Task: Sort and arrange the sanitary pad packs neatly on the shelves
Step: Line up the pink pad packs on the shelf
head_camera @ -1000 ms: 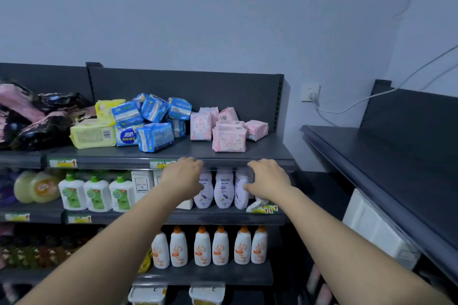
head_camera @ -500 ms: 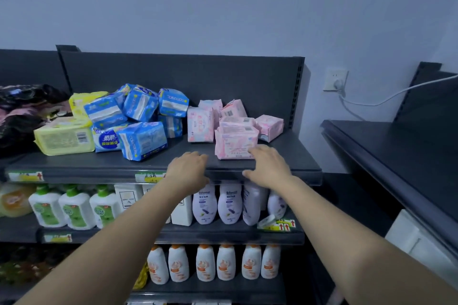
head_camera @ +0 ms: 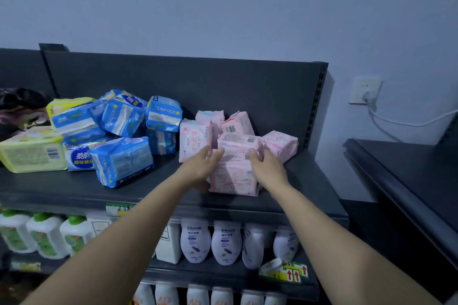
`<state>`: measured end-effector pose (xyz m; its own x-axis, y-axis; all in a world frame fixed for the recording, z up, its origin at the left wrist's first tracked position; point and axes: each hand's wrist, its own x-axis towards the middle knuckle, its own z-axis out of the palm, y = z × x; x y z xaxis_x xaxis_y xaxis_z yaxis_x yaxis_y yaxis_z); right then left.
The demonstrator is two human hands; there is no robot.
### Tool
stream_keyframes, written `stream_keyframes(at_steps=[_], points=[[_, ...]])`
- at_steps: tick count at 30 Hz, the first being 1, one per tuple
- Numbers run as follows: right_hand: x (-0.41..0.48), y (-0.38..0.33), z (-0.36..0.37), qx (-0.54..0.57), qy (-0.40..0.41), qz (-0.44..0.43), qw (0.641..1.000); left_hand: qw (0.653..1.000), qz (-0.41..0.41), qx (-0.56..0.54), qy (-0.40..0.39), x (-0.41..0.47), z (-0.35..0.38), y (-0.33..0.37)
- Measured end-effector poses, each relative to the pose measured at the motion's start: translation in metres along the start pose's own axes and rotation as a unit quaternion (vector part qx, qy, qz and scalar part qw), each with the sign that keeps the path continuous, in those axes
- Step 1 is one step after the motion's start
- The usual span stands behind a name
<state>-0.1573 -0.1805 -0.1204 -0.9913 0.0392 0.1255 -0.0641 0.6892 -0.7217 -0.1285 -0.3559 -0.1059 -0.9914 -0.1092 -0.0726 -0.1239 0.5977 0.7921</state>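
Since half a second earlier I saw both hands leave the shelf [head_camera: 62, 193] lip and reach the pink stack [head_camera: 235, 176], two soft, glossy film-wrapped blocks near the shelf's front, more pink packs [head_camera: 193, 136] crowded at its 12 o'clock. The left hand [head_camera: 202, 164] lay with fairly straight, spread fingers against the stack's 9 o'clock side; the right hand [head_camera: 269, 168] curled its fingers round the 3 o'clock edge. Puffy, crinkled blue packs [head_camera: 121, 161] were heaped at the stack's 9 o'clock.
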Motion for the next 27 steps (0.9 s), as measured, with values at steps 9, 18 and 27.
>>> stream_keyframes(at_steps=[9,18,27], points=[[0.004,-0.012,0.013,0.19,-0.1,-0.02,0.977,0.954,-0.05,-0.267,0.124,0.043,-0.017,-0.023],[0.018,-0.01,0.026,0.137,0.039,0.012,0.99,0.956,-0.089,-0.258,-0.105,0.055,-0.039,-0.048],[0.049,-0.005,0.023,-0.08,0.012,-0.044,0.996,0.954,-0.066,-0.232,-0.178,0.052,-0.053,-0.052]])
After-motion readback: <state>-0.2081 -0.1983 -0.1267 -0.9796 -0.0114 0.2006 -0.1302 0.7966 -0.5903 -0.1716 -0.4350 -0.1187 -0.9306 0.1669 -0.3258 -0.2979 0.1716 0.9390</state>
